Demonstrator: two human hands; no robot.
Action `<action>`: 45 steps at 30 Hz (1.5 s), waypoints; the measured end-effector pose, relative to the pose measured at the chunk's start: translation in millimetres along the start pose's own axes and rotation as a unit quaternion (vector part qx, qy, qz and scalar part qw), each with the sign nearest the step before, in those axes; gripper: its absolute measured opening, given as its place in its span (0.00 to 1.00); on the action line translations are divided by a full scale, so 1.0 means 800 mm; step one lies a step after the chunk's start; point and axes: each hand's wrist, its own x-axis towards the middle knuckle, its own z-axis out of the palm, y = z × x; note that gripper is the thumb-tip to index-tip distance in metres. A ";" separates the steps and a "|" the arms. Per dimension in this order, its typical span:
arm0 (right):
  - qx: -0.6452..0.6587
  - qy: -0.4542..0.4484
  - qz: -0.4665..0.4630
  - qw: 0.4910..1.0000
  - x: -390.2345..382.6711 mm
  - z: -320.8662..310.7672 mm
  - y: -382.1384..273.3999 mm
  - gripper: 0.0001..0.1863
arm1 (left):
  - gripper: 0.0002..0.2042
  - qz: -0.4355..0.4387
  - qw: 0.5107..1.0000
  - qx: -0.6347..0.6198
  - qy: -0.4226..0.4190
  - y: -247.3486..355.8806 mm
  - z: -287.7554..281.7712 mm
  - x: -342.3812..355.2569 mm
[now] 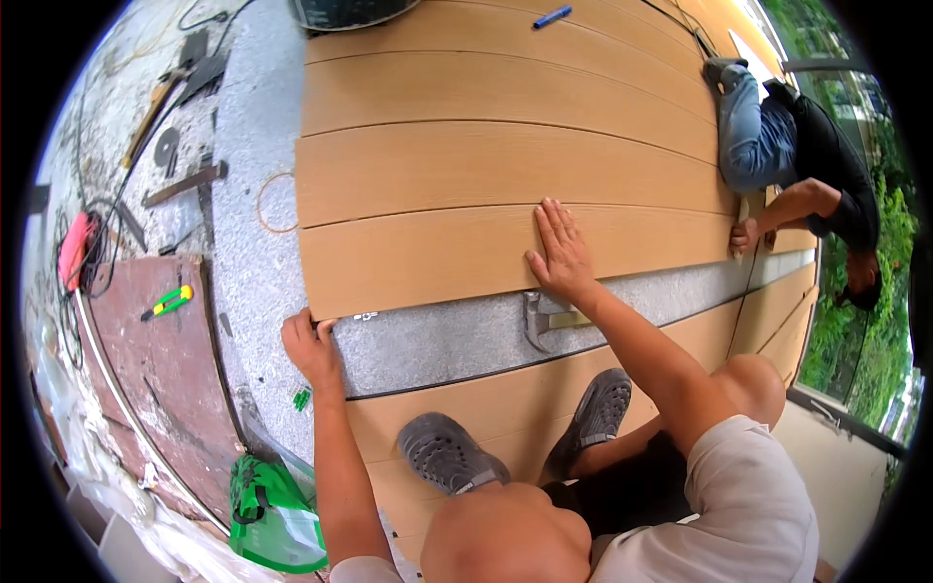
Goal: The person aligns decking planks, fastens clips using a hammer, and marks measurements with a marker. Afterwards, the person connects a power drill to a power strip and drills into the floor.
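My left hand (313, 350) grips the near left corner of a tan wood-grain plank (418, 253), its fingers curled at the edge. On top of the same plank my right hand (564, 255) lies flat with the fingers stretched out. A small metal clip (365, 315) shows at the plank's near edge, beside my left hand. Below my right hand a claw hammer (536, 323) rests in the grey gap (437, 345), its handle partly hidden by my forearm. Another tan plank surface (379, 428) lies under my feet.
A co-worker (777, 146) crouches at the far right, one hand at the planks' end. At left are a utility knife (173, 301) on a brown board (160, 360), green pieces (302, 398) and a green-rimmed container (277, 515). A blue marker (552, 17) lies at the back.
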 end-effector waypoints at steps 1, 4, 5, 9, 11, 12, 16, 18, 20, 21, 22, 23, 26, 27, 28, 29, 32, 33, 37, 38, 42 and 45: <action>0.002 0.006 -0.001 1.000 0.001 0.000 0.006 0.39 | 0.16 -0.004 1.000 0.002 -0.006 0.000 0.003 0.000; 0.016 0.020 0.002 1.000 -0.004 -0.003 0.021 0.39 | 0.16 0.007 1.000 0.018 -0.023 0.005 0.010 0.005; 0.003 0.020 0.011 1.000 -0.005 -0.004 0.023 0.39 | 0.15 0.014 1.000 0.019 -0.011 0.009 0.011 0.003; 0.043 0.028 -0.002 0.999 0.006 0.007 0.004 0.39 | 0.14 0.021 0.999 0.025 0.001 -0.012 -0.005 -0.001; 0.050 0.028 -0.002 0.998 0.005 0.010 0.002 0.38 | 0.15 0.034 0.999 0.022 0.002 -0.017 0.003 -0.001; 0.050 0.030 0.004 0.998 0.002 0.008 0.009 0.37 | 0.15 0.036 0.999 0.026 -0.007 -0.021 0.010 -0.003; 0.088 0.024 0.025 0.996 0.014 0.007 0.004 0.35 | 0.15 0.054 0.998 0.021 0.012 -0.003 0.008 0.007; 0.059 0.058 0.023 0.996 0.014 0.014 -0.017 0.36 | 0.16 0.044 0.999 0.029 0.004 0.004 0.001 0.007; 0.061 0.054 0.024 0.996 0.018 0.019 -0.034 0.36 | 0.15 0.033 0.999 0.028 0.008 0.001 -0.004 0.005; 0.050 0.047 0.031 0.997 0.016 0.018 -0.033 0.37 | 0.15 0.032 0.999 0.034 0.008 0.001 -0.003 0.004; 0.038 0.040 0.039 0.998 0.016 0.017 -0.031 0.37 | 0.15 0.032 0.999 0.038 0.004 0.001 -0.002 0.003; 0.034 0.039 0.040 0.998 0.018 0.019 -0.030 0.37 | 0.16 0.032 0.999 0.042 0.000 0.000 -0.001 0.003; 0.031 0.043 0.042 0.998 0.019 0.021 -0.024 0.37 | 0.15 0.027 0.999 0.036 0.000 0.004 0.000 0.003; 0.033 0.041 0.042 0.998 0.020 0.019 -0.023 0.37 | 0.15 0.025 0.999 0.033 -0.010 0.006 0.002 0.004; 0.028 0.047 0.039 0.998 0.021 0.014 -0.021 0.37 | 0.15 0.025 0.999 0.033 -0.011 0.007 0.002 0.005; 0.021 0.055 0.036 0.998 0.022 0.009 -0.019 0.37 | 0.15 0.023 0.999 0.036 -0.012 0.009 0.002 0.008; 0.039 0.052 0.049 0.997 0.022 0.013 -0.021 0.37 | 0.14 0.033 0.998 0.046 -0.001 0.002 0.006 0.005; 0.034 0.067 0.041 0.996 0.021 0.017 -0.022 0.36 | 0.14 0.033 0.999 0.042 0.003 -0.002 0.009 0.004; 0.102 0.084 0.085 0.988 0.062 0.013 -0.011 0.31 | 0.14 0.026 0.999 0.033 0.005 -0.006 0.000 0.002; 0.094 0.091 0.083 0.988 0.084 0.008 0.004 0.31 | 0.14 0.024 0.999 0.033 0.004 -0.001 0.001 0.005; 0.042 0.169 0.090 0.981 0.235 -0.018 0.095 0.25 | 0.15 0.019 0.999 0.041 0.000 0.010 -0.001 0.005; 0.038 0.109 0.193 0.974 0.347 -0.020 0.158 0.30 | 0.15 0.014 0.999 0.041 -0.006 0.008 -0.005 0.002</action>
